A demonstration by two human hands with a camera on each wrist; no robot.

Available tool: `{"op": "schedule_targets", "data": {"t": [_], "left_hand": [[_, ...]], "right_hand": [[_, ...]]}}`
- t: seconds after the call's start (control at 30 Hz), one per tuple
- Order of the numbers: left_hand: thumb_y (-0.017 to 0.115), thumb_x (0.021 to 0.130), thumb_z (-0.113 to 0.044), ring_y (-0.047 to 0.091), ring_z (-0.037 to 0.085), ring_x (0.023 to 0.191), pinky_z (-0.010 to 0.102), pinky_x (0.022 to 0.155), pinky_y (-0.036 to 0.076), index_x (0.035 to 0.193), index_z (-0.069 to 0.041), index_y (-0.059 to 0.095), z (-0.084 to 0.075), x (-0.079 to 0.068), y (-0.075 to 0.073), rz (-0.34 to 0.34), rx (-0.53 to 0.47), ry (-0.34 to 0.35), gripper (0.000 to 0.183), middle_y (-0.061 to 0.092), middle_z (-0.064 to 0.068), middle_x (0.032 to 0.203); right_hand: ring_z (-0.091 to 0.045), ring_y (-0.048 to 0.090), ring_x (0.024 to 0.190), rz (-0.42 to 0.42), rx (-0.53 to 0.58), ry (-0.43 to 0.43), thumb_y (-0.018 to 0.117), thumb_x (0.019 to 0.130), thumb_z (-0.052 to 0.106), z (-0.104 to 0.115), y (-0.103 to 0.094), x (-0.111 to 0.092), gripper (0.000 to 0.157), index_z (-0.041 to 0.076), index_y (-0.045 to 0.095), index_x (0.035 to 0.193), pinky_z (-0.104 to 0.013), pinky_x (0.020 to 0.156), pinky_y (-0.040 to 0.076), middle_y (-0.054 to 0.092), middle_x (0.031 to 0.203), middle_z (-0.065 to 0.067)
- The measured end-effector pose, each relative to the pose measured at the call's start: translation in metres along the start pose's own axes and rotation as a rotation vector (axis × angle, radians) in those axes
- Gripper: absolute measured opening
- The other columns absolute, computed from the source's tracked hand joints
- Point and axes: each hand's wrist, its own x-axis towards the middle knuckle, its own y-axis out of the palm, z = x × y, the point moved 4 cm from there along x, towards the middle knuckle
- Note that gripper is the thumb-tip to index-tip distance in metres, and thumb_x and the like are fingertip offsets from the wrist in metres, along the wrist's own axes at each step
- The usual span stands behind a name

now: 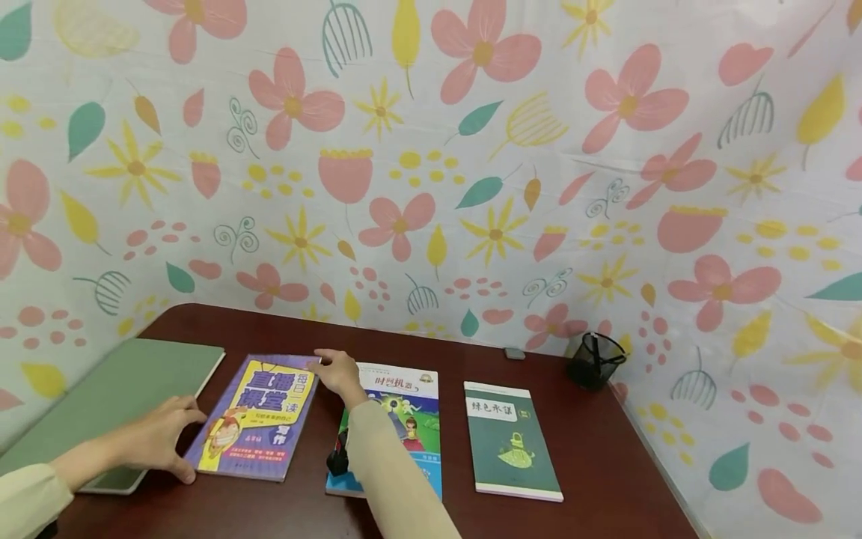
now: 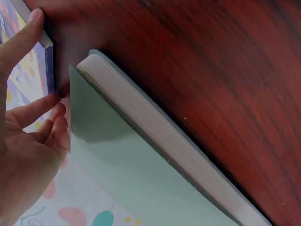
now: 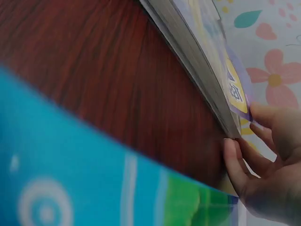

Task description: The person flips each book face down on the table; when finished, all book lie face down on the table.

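Observation:
A purple book (image 1: 259, 419) with a yellow cover panel lies on the table between both hands. My left hand (image 1: 156, 438) is at its lower left corner, the thumb touching the bottom edge and the fingers spread along the left side. In the left wrist view, the thumb (image 2: 28, 33) lies nearly straight against the book's edge. At the upper right corner, my right hand (image 1: 340, 374) pinches the book; the right wrist view shows fingertips at the cover (image 3: 242, 89) and page corner. Beneath the right forearm lies a blue picture-covered book (image 1: 420, 434), partly hidden.
A large green book (image 1: 135, 374) lies left, close beside my left hand. Toward the right are a dark green book (image 1: 512, 449), a small grey object (image 1: 515, 353) and a black mesh pen holder (image 1: 595, 361). A flower-patterned sheet (image 1: 431, 187) hangs behind the dark red table (image 1: 606, 479).

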Motion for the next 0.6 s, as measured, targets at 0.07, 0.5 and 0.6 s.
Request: {"op": "schedule_targets", "data": {"t": [0.07, 0.5, 0.6], "left_hand": [[0.091, 0.049, -0.045, 0.047, 0.017, 0.090, 0.030, 0.072, 0.046, 0.103, 0.005, 0.066, -0.002, 0.001, 0.003, 0.005, -0.032, 0.004, 0.077, 0.052, 0.002, 0.098], [0.076, 0.066, 0.002, 0.056, 0.002, 0.070, 0.022, 0.057, 0.050, 0.121, 0.034, 0.033, 0.010, -0.003, 0.001, 0.168, -0.638, -0.118, 0.076, 0.060, 0.012, 0.091], [0.074, 0.065, 0.004, 0.055, 0.008, 0.069, 0.022, 0.057, 0.050, 0.126, 0.036, 0.024, 0.014, -0.001, -0.004, 0.221, -0.718, -0.213, 0.085, 0.057, 0.011, 0.091]], "right_hand": [[-0.023, 0.069, 0.099, -0.034, 0.025, 0.026, 0.068, 0.091, 0.029, -0.002, 0.000, 0.000, 0.034, 0.018, 0.068, 0.124, -0.035, 0.084, 0.058, 0.068, 0.122, -0.006], [-0.021, 0.072, 0.069, -0.089, 0.225, 0.168, 0.073, 0.084, 0.004, 0.000, 0.009, 0.006, 0.023, 0.002, 0.072, 0.107, -0.025, 0.061, 0.059, 0.069, 0.090, -0.011], [-0.022, 0.072, 0.070, -0.085, 0.244, 0.161, 0.072, 0.085, 0.003, 0.003, 0.009, 0.006, 0.022, 0.002, 0.072, 0.107, -0.026, 0.061, 0.060, 0.069, 0.093, -0.013]]}}
